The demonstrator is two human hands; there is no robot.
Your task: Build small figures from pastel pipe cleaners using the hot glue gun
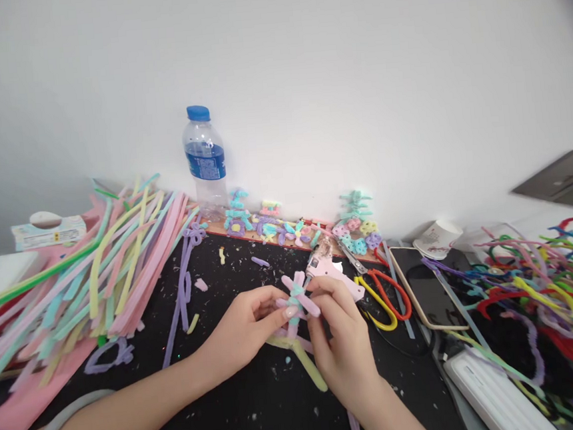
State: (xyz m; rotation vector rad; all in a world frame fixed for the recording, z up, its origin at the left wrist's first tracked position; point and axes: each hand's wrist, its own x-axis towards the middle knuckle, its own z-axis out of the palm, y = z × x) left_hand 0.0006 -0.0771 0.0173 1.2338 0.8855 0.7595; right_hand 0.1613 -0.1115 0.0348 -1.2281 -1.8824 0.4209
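Between my two hands is a small pipe cleaner flower (294,300), with lilac and pink petals and a mint-green middle. My left hand (260,318) pinches it from the left, thumb on the near side. From the right, the fingers of my right hand (336,318) close on a lilac petal. Below the flower lies a pale yellow pipe cleaner piece (310,367); whether it is joined to the flower I cannot tell. Just behind my right hand lies a pink hot glue gun (329,269), partly covered by the fingers.
Scissors with red and yellow handles (384,300) lie right of the glue gun, beside a phone (431,289). Loose pipe cleaners (134,255) heap at left, more (560,311) at right. A water bottle (205,162) and finished pipe cleaner shapes (358,225) line the wall. A white power strip (497,390) sits front right.
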